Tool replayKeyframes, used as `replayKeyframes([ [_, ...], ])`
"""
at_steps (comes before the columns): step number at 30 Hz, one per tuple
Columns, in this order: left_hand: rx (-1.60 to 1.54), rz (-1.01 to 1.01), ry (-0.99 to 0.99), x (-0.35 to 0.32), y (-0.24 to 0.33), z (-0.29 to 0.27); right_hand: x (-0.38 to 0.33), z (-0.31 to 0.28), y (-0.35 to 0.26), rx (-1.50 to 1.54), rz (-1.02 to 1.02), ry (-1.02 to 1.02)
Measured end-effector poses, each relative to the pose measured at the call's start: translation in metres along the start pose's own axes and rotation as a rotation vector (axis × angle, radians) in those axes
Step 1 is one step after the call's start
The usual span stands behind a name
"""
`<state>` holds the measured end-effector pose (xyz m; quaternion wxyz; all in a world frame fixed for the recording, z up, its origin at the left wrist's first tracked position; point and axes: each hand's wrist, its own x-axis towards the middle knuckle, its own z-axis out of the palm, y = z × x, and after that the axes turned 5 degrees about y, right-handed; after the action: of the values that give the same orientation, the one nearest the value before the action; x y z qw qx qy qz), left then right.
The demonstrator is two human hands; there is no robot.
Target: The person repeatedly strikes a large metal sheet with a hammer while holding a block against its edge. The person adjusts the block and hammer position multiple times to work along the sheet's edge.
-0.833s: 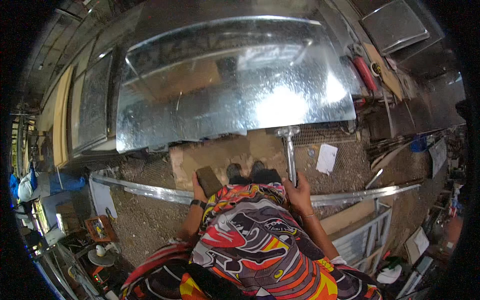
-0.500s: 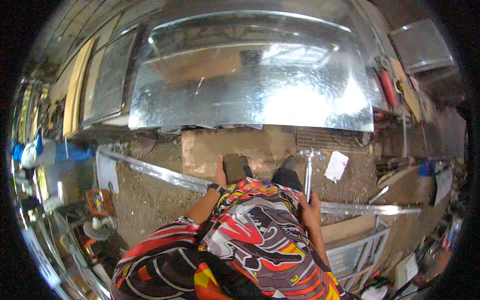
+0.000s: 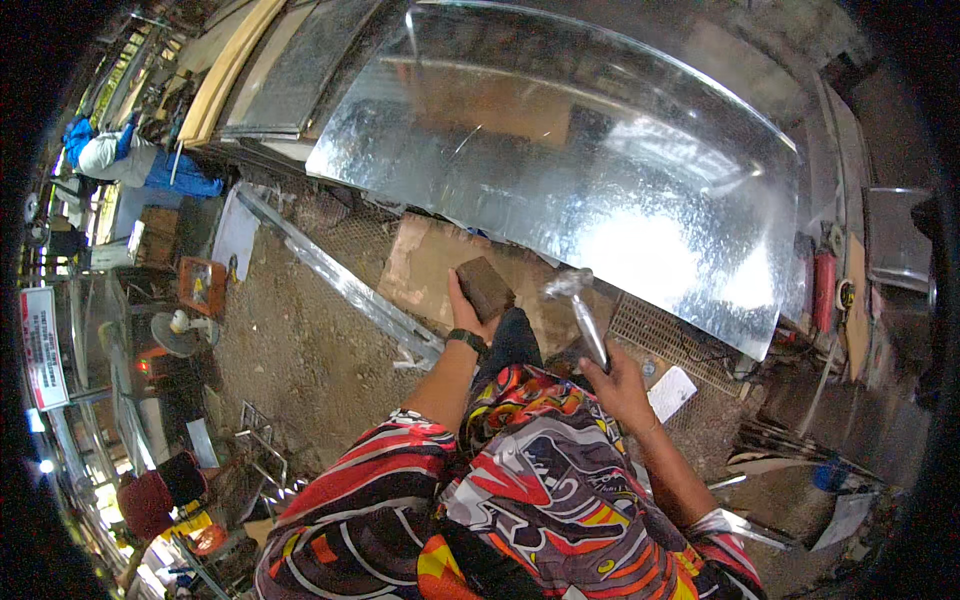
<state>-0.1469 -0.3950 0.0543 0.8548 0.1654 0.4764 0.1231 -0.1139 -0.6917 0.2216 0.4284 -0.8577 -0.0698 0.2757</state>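
Hammer [image 3: 588, 322] with a bright metal head sits in the right hand [image 3: 618, 383], fingers closed around its handle, head pointing away from the body. The left hand [image 3: 468, 318] holds a brown block [image 3: 485, 288], thumb along its side; its other fingers are partly hidden. The block and the hammer are apart. Ahead spreads a broad metal sheet [image 3: 560, 150], and the surface under it is mostly hidden. Below its near edge, a tan board [image 3: 425, 255] lies on gritty ground [image 3: 310, 340], near a long silvery strip [image 3: 330, 268]. Rightward are a meshed grate [image 3: 655, 325] and white paper [image 3: 672, 393]. The sheet is smooth, mirror-like and scuffed; the block, dull and straight-edged.
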Motion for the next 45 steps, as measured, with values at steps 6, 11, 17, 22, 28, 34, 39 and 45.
replayKeyframes([
  [6, -0.082, 0.089, -0.012, 0.014, -0.002, 0.037, 0.058, 0.017, -0.056, -0.069, -0.206, 0.062],
  [11, -0.156, 0.034, -0.037, 0.054, 0.004, 0.037, 0.107, 0.061, -0.065, -0.262, -0.193, -0.021],
  [17, 0.006, -0.128, 0.053, 0.068, 0.016, 0.043, 0.128, 0.085, -0.1, -0.078, -0.065, -0.037],
  [22, -0.124, -0.087, 0.08, 0.09, 0.004, 0.03, 0.132, 0.097, -0.091, -0.223, -0.171, -0.043],
  [28, -0.139, -0.075, -0.046, 0.087, 0.004, 0.033, 0.137, 0.072, -0.136, -0.148, -0.18, 0.105],
  [34, 0.015, -0.121, 0.152, 0.046, 0.02, 0.078, 0.139, 0.061, -0.162, -0.127, -0.132, 0.266],
  [39, -0.034, -0.09, 0.027, 0.075, 0.009, 0.048, 0.125, 0.088, -0.111, -0.234, -0.016, -0.111],
  [45, -0.104, -0.053, 0.04, 0.057, 0.015, 0.072, 0.127, 0.066, -0.147, -0.153, -0.154, 0.153],
])
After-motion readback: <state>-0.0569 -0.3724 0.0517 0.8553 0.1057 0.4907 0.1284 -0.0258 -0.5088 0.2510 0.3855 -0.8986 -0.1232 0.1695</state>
